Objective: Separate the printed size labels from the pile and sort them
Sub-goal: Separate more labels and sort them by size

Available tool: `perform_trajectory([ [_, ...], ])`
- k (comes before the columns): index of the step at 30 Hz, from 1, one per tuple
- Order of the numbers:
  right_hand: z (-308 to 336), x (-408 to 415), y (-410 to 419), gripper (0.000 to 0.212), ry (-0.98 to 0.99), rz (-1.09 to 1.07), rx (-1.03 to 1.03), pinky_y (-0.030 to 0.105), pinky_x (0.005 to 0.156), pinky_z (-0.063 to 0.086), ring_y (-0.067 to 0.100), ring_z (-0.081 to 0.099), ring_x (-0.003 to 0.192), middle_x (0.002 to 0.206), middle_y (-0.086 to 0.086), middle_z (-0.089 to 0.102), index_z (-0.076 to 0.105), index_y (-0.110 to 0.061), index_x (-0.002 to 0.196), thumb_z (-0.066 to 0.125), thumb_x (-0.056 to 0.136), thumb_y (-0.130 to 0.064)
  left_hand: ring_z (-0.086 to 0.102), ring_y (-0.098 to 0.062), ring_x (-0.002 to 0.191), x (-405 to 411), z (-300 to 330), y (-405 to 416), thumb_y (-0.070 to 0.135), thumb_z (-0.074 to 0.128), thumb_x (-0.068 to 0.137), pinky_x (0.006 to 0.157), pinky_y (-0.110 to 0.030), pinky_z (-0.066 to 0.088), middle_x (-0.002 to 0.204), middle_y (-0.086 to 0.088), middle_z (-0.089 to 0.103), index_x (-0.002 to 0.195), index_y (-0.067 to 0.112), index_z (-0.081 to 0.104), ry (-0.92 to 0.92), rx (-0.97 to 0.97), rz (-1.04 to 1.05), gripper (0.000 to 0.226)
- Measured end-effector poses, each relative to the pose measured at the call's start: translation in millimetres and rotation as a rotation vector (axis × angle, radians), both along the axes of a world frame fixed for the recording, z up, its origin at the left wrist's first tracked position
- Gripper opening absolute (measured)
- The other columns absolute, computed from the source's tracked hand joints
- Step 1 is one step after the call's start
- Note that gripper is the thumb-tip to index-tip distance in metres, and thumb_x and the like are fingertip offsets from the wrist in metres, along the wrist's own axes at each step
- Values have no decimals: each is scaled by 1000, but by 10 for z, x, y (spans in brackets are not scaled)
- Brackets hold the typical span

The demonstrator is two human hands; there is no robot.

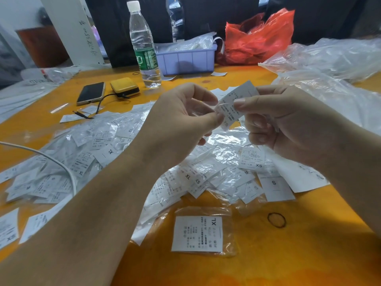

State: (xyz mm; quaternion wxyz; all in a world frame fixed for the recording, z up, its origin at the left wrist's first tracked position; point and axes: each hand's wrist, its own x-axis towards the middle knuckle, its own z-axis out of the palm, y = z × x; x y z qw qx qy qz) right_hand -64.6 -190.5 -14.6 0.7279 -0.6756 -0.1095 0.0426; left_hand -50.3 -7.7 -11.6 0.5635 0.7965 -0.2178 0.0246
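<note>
Above the orange tabletop, both hands are raised over a spread pile of labels, and between them hangs one white printed label, tilted, with rows of small print too fine to read and what looks like "XS" at its lower end. The left hand pinches the label's lower edge between thumb and forefinger, its other fingers curled in; a bit of clear film shows inside that grip. The right hand pinches the label's right side with thumb over forefinger, the remaining fingers bent loosely beneath. Both forearms are bare and reach in from the near edge.

The pile is made of small white paper rectangles, many in glossy, crinkled clear sleeves. Readable sizes on them include "XL", "XS", "S" and "M". Apart from the pile, near the front, lies a single sleeved label marked "XL". Just to its right on the bare tabletop is a thin dark rubber band, lying as a loop.

Farther back stand a clear plastic water bottle with a white cap and a green wrapper, a dark phone lying flat, and a yellow and black box with a cable running from it. Behind the bottle is a lilac plastic tray holding clear bags, then a crumpled red plastic bag. Heaped clear plastic bags fill the right side. A white cable curves across the left of the pile.
</note>
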Motion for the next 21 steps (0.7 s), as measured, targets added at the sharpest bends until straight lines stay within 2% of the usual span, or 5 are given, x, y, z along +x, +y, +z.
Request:
perform_trajectory([
  [8,-2,11,-32,17,32,9,66,18,41,31,9,26,46,53,-3,33,55,-14,80,67,70,-21,65,-7,60,6,-17,-7,13,74,84,55,-22,55,77,7,74,91,19,64,11,39,10,13],
  [11,-9,25,-42,31,30,20,64,18,41,31,8,28,46,54,-3,34,49,-11,95,67,71,-21,66,-7,62,1,-30,-12,15,74,85,56,-22,56,78,8,73,92,18,65,-27,83,14,12],
  [17,-6,14,-30,13,40,76,16,18,42,31,8,29,45,50,-7,37,62,-22,60,66,72,-20,66,-8,61,-4,-14,-11,15,75,84,55,-23,56,74,9,72,93,17,66,34,39,-9,13],
  [19,-7,3,-21,11,61,95,-1,18,42,29,8,29,45,50,-6,38,63,-21,62,65,73,-19,66,-9,62,-9,-9,-15,14,75,83,55,-24,56,76,6,72,92,16,67,47,22,-24,12],
  [21,-1,-2,-20,7,80,96,-13,18,41,25,8,26,45,52,-4,38,61,-13,78,65,74,-18,65,-9,63,-14,-5,-15,13,74,84,55,-24,55,76,5,71,90,15,67,47,11,-31,9],
])
